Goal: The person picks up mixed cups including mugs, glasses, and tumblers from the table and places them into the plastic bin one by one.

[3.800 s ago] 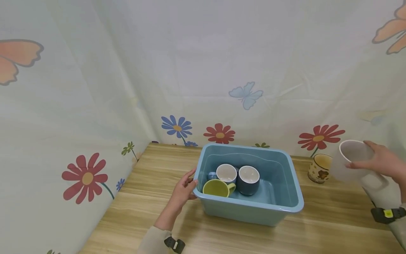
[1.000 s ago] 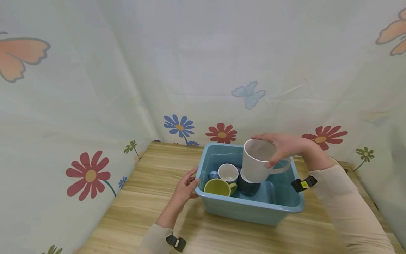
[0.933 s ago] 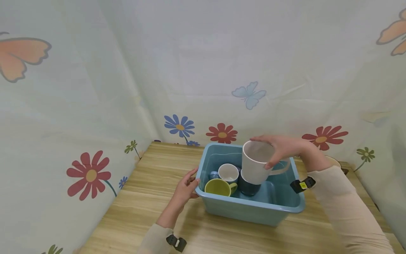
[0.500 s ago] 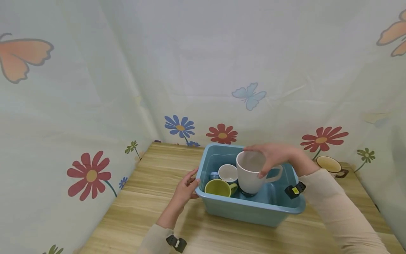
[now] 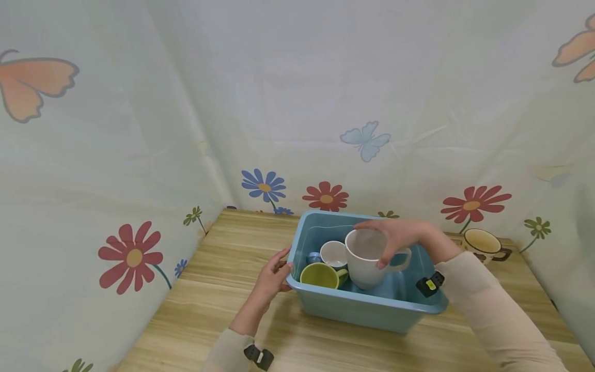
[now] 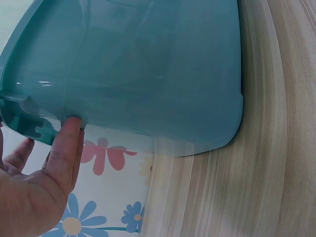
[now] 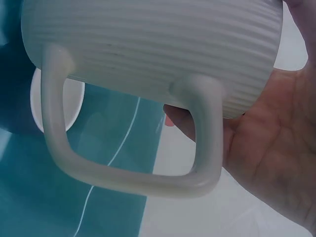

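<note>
My right hand (image 5: 395, 235) grips a large white mug (image 5: 364, 266) around its rim, with the thumb on the near side. The mug hangs upright inside a blue plastic bin (image 5: 353, 299), its handle toward the right. Ribbed walls and a squarish handle (image 7: 133, 180) show in the right wrist view. Left of it in the bin are a light-blue mug with a white inside (image 5: 333, 253) and a yellow-green mug (image 5: 318, 276). A dark mug (image 7: 12, 91) shows at the left of the right wrist view, hidden in the head view. My left hand (image 5: 271, 276) holds the bin's left rim.
A cream mug with a brown handle (image 5: 483, 243) stands on the wooden table (image 5: 237, 248), right of the bin. A flower-and-butterfly cloth (image 5: 297, 103) hangs behind the table and at its left side.
From the right side, my right hand has brought the white mug over the bin and lowered it inside, covering the dark mug from view. My left hand stays on the rim.
</note>
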The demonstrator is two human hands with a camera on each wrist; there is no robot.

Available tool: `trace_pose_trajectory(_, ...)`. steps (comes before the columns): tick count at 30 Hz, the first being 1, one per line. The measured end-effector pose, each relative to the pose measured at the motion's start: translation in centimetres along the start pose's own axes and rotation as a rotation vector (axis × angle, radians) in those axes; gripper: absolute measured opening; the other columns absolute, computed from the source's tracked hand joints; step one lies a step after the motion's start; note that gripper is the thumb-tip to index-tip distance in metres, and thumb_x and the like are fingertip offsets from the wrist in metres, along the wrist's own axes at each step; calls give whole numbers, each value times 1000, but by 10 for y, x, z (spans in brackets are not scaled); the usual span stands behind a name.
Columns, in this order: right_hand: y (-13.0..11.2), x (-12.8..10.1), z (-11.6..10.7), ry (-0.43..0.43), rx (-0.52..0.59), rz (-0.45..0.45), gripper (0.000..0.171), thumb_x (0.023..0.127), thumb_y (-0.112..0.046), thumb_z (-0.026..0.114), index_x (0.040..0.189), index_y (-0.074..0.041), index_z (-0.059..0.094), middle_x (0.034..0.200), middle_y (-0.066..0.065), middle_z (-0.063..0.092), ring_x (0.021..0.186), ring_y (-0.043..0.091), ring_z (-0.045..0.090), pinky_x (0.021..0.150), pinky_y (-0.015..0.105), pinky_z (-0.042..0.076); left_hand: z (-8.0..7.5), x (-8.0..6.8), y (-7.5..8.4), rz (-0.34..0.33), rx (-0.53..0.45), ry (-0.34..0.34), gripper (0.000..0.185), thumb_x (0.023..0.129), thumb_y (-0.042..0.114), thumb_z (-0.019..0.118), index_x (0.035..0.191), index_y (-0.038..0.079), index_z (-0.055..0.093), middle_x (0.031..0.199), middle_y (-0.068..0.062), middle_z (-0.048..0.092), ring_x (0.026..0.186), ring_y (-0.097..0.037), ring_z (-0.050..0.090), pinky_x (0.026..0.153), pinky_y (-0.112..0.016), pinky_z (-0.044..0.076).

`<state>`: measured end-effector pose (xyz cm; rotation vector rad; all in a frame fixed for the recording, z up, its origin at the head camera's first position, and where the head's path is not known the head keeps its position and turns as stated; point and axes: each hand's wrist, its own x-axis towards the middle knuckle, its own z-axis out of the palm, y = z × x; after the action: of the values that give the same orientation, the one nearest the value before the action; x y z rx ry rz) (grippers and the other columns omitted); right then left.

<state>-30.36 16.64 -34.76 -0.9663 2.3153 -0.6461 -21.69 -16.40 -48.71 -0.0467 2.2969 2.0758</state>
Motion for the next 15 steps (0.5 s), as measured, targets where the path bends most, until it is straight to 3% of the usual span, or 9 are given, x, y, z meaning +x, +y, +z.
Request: trace_pose_trajectory(15,6,7,11,-43,8,15,103,72,-33,88,156,-5,34,149,23,46,128,38,45,100,56,52,0,0,-1,1,0,-13,53,102,15,55,154,10,45,138,-31,59,98,-19,66,73,-35,65)
